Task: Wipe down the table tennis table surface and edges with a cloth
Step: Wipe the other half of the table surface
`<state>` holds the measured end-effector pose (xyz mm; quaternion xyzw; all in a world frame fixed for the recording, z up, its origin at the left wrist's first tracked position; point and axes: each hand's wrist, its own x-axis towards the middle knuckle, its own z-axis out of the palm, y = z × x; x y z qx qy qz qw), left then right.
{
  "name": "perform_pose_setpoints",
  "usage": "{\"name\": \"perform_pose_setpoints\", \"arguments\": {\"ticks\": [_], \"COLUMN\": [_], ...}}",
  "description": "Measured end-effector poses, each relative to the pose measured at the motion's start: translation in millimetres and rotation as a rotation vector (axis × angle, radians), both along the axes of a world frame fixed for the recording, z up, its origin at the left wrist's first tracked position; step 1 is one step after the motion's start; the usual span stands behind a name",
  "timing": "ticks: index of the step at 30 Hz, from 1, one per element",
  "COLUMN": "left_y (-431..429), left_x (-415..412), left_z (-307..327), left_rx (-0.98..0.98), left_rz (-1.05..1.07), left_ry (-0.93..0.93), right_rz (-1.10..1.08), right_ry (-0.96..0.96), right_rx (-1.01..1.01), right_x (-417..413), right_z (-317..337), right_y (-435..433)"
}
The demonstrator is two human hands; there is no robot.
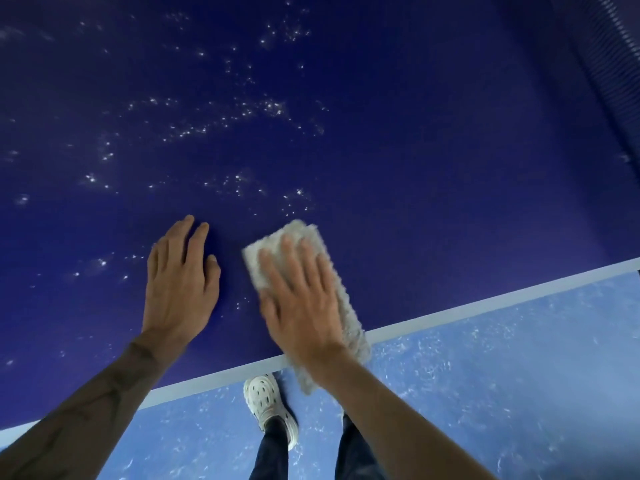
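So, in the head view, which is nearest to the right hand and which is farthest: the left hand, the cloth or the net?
1. cloth, under the right hand, touching it.
2. left hand, beside it, on its left.
3. net, far off, top right.

One view only: head camera, worn by you, wide-angle, facing forward and steeply down. Close range: your forearms enter from 6 and 7 o'clock; left hand (180, 289) and right hand (301, 299) sit just below frame centre. Dark blue worktop (415, 133) fills frame from 9 through 12 to 3 o'clock. White edge line (485, 303) runs diagonally, 8 to 3 o'clock. Floor (519, 393) and your shoe (265, 400) lie toward 5–6 o'clock.
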<state>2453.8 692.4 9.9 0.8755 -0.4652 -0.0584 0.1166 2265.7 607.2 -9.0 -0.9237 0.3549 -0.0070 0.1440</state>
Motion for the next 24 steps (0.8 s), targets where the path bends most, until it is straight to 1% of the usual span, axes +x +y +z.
{"name": "perform_pose_setpoints", "arguments": {"ticks": [2,3,7,9,11,12,13,15,17,18,19,21,24], "left_y": [1,2,5,6,7,7,7,7,7,7,7,7,9], "left_x": [9,11,12,13,14,15,16,17,17,17,17,18,18], "left_z": [-1,-2,-5,-8,-10,-11,-12,-13,-12,-11,-11,-12,-14], "left_rx": [0.016,0.018,0.003,-0.006,-0.018,-0.020,-0.019,-0.016,-0.020,-0.022,-0.023,-0.024,-0.024], "left_rz": [-0.014,-0.021,-0.018,-0.017,-0.023,-0.025,-0.028,-0.031,-0.033,-0.036,-0.034,-0.029,-0.027], "left_ry": [-0.002,-0.001,0.005,0.010,0.010,0.008,0.006,0.008,0.011,0.014,0.019,0.018,0.014], "right_rz": [0.097,0.078,-0.195,-0.361,-0.494,-0.493,-0.434,-0.213,-0.016,0.042,0.060,0.000,-0.223], "right_ry": [-0.014,0.007,0.157,0.160,0.117,0.100,0.086,0.043,0.008,0.002,0.011,0.063,0.109], "right_rx": [-0.001,0.000,-0.052,-0.037,-0.011,-0.006,-0.005,-0.012,-0.006,-0.006,-0.010,-0.033,-0.056], "right_x": [-13,-24,-53,-41,-8,11,28,51,48,38,27,7,-1], "right_z": [1,3,11,14,14,13,11,6,5,6,7,8,10], "right_y": [9,1,-59,-77,-70,-57,-39,5,34,34,27,-1,-60]}}
